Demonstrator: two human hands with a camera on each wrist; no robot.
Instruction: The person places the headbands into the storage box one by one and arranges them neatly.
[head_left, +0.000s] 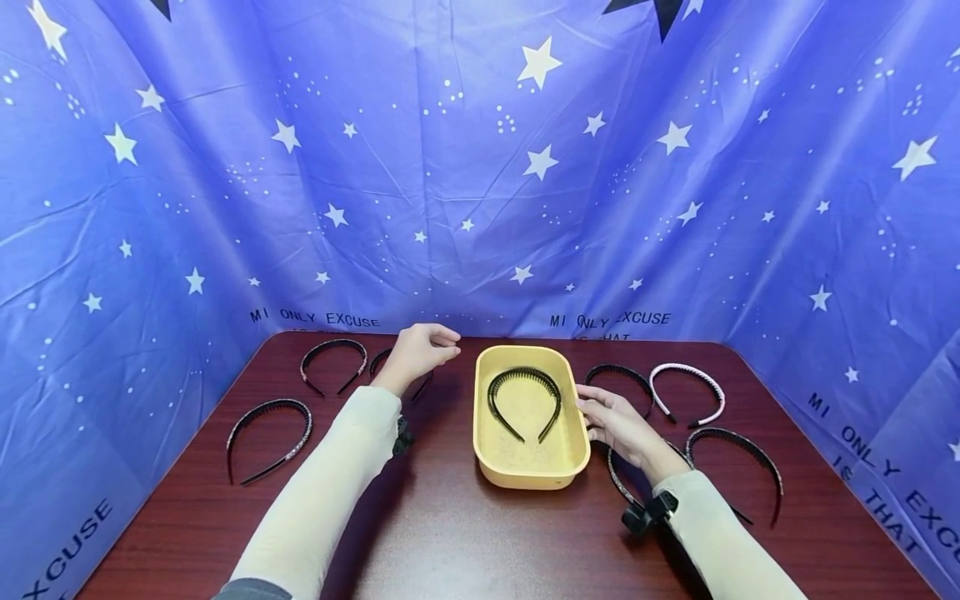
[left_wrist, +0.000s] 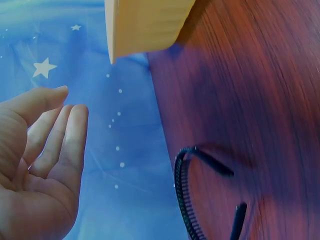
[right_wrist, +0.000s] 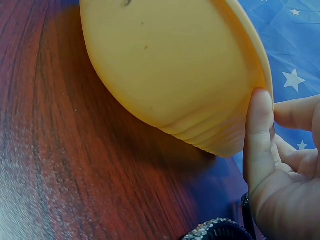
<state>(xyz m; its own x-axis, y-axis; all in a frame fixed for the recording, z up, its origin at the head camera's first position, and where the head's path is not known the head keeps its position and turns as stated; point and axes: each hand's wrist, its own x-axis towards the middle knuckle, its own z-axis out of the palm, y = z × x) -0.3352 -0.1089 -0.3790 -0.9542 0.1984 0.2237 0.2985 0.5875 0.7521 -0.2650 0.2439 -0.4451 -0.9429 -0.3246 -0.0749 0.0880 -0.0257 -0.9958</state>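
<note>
A yellow plastic tub (head_left: 528,479) stands mid-table, with a black toothed headband (head_left: 525,372) lying inside it. At its right side my right hand (head_left: 622,429) pinches the rim; the right wrist view shows the thumb (right_wrist: 260,130) against the tub's outer wall. My left hand (head_left: 414,354) hovers left of the tub, apart from it, fingers slightly bent and nothing between them. Below the left hand lies a dark headband (left_wrist: 181,195), partly covered by that hand and wrist in the head view.
On the left lie two more headbands, a patterned one (head_left: 333,342) and a dark one (head_left: 288,403). On the right are a black headband (head_left: 618,367), a pale pink one (head_left: 686,367), a dark one (head_left: 738,435) and a patterned one (head_left: 618,481) partly behind my right hand. Starry blue cloth (head_left: 465,167) surrounds the table.
</note>
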